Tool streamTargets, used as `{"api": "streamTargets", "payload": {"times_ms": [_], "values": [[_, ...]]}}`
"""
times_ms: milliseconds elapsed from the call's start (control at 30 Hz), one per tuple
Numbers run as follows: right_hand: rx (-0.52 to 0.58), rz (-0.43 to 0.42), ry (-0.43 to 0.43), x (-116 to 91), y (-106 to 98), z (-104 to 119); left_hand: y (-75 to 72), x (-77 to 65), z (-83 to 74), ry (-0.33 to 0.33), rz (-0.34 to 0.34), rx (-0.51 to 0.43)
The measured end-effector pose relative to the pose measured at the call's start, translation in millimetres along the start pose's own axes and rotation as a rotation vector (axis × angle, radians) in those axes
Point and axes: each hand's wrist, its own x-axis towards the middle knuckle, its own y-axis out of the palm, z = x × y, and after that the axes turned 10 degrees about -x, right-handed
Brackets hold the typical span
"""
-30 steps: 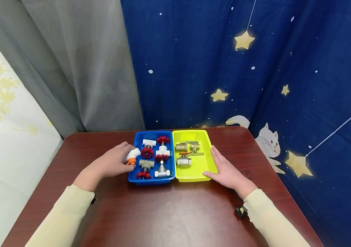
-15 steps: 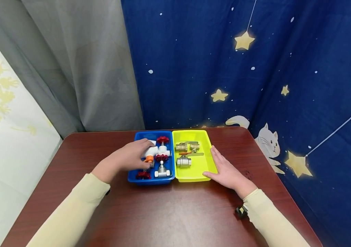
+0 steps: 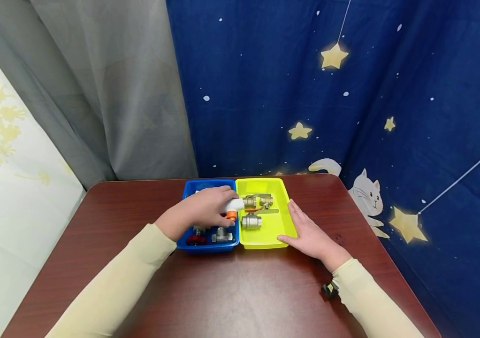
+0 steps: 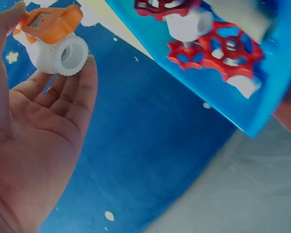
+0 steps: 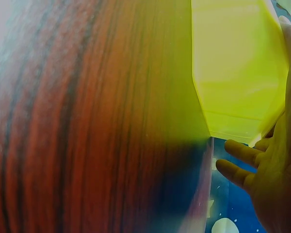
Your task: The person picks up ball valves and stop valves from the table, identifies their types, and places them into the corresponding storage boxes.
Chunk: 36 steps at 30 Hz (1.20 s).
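Between the thumb and fingers of my left hand (image 3: 203, 206) is a white plastic ball valve (image 3: 234, 204) with an orange handle. In the head view it overlaps the border between the blue tray (image 3: 207, 249) and the yellow tray (image 3: 271, 237). The left wrist view shows the valve's round threaded opening facing the camera. My right hand (image 3: 310, 236) rests against the right side of the yellow tray, fingers extended. A silver ball valve (image 3: 251, 221) and brass ball valves (image 3: 249, 202) with levers lie in the yellow tray. My left hand hides part of the blue tray's contents.
Several handwheel valves, including one with a red wheel (image 3: 196, 240) and a silver one (image 3: 222, 235), lie in the blue tray. Both trays stand side by side on a dark red wooden table (image 3: 240, 291). Behind it hangs a blue star-patterned curtain (image 3: 265, 94).
My left hand has carried the white ball valve rightward, from the blue tray's left edge across to the yellow tray's left edge. My right hand has stayed in place.
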Motion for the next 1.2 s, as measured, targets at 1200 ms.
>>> {"api": "streamTargets", "payload": {"times_ms": [1200], "values": [[0.000,-0.010,-0.042,0,-3,0,21.5,83.6,-79.9,0.137,0.116,0.159]]}}
